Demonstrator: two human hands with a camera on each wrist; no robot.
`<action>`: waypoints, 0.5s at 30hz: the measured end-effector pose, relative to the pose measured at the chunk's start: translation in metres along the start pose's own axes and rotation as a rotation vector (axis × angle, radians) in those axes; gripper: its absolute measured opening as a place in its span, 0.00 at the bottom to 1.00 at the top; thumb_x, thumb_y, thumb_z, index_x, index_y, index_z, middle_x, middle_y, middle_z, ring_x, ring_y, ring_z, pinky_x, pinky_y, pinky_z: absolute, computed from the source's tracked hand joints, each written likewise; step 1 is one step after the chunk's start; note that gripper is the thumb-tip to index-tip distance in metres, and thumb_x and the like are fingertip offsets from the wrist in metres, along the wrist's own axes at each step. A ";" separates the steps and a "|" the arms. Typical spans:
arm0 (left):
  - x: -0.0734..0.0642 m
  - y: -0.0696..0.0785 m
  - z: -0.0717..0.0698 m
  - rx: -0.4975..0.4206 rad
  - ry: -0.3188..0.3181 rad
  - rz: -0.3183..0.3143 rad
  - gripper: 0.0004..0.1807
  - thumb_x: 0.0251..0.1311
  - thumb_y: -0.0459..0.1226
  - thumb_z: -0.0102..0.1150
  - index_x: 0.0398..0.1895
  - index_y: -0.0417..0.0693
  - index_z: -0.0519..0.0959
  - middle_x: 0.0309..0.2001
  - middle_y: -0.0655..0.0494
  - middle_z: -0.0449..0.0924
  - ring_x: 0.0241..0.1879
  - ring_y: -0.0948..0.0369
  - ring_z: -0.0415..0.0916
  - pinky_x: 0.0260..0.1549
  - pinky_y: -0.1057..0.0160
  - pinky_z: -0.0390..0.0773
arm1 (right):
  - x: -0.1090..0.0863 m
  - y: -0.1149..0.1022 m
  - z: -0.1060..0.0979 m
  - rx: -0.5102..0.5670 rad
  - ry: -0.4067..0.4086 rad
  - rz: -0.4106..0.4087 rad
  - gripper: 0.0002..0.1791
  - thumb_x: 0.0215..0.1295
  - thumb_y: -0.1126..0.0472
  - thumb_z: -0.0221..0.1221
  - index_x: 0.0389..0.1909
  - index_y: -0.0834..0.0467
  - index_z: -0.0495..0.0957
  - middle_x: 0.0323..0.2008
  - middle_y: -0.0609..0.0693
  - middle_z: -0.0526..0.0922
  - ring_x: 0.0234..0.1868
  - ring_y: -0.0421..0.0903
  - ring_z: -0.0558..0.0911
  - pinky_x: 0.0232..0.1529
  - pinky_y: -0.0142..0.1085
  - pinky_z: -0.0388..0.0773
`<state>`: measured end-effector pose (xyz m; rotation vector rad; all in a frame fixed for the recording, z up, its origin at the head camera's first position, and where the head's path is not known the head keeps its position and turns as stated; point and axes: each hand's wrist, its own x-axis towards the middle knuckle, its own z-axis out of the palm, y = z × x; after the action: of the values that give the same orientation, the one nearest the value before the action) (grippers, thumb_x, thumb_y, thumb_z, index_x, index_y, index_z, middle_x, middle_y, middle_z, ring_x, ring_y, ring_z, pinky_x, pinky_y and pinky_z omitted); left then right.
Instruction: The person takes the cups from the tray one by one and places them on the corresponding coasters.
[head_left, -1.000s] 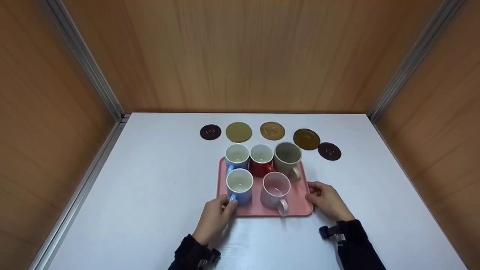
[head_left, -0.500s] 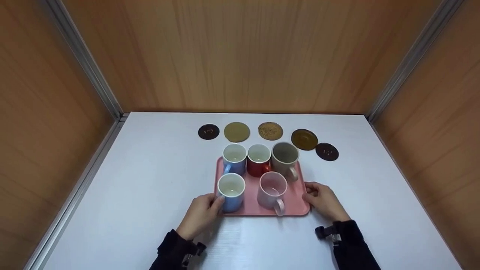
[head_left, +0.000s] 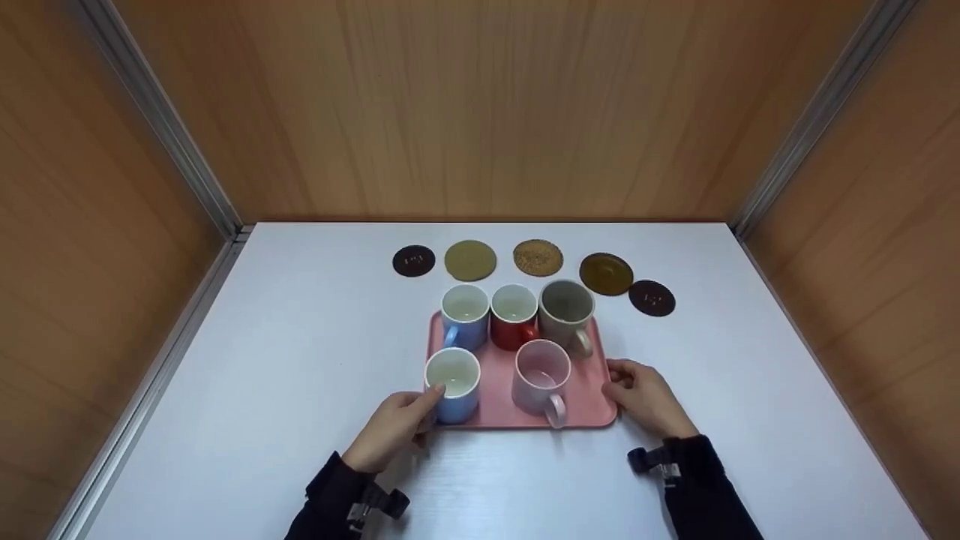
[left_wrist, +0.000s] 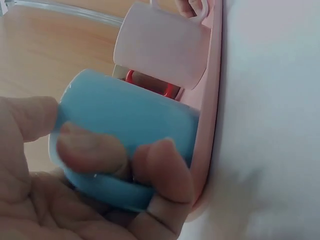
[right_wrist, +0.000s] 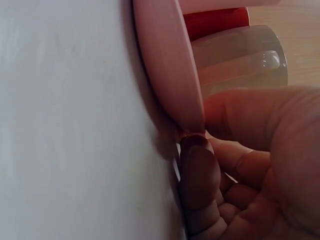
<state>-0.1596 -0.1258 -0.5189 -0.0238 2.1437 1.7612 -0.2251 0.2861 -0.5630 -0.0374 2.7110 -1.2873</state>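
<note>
In the head view, a pink tray (head_left: 495, 390) bears several mugs. My left hand (head_left: 394, 431) grips the front-left light-blue mug (head_left: 456, 406), thumb at its rim; the left wrist view shows curled fingers against that mug (left_wrist: 130, 115). Its handle is hidden. My right hand (head_left: 646, 397) pinches the tray's right edge, also close up in the right wrist view on the tray rim (right_wrist: 167, 60). A pale pink mug (head_left: 534, 397) stands front right. Behind are a second light-blue mug (head_left: 466, 330), a red mug (head_left: 508, 334) and a grey-beige mug (head_left: 562, 328).
Beyond the tray, several round coasters lie on the white table (head_left: 285, 337): a dark one (head_left: 414, 261), an olive one (head_left: 470, 260), a speckled gold one (head_left: 538, 257), a brown one (head_left: 606, 274) and another dark one (head_left: 652, 298). Wooden panels (head_left: 480, 112) enclose the table.
The front light-blue mug has shifted left, away from the pale pink mug, with my left hand. Its handle, visible earlier, has turned out of sight. My right hand keeps its hold on the tray.
</note>
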 end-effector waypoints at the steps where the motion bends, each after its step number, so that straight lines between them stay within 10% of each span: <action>1: 0.000 0.000 0.000 -0.007 0.017 -0.009 0.32 0.78 0.57 0.55 0.17 0.51 0.63 0.17 0.63 0.59 0.22 0.62 0.62 0.29 0.63 0.73 | 0.000 0.000 0.000 0.000 0.000 0.001 0.27 0.69 0.62 0.63 0.69 0.66 0.78 0.47 0.53 0.87 0.46 0.43 0.82 0.47 0.30 0.78; 15: -0.002 0.005 -0.009 -0.131 0.269 0.108 0.32 0.86 0.51 0.42 0.17 0.48 0.62 0.17 0.60 0.62 0.20 0.63 0.61 0.24 0.68 0.63 | 0.002 0.002 0.000 -0.006 -0.004 -0.004 0.27 0.70 0.62 0.64 0.68 0.66 0.78 0.47 0.54 0.87 0.45 0.43 0.82 0.49 0.31 0.78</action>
<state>-0.1619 -0.1339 -0.5120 -0.1932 2.2439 2.0612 -0.2266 0.2872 -0.5644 -0.0464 2.7126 -1.2787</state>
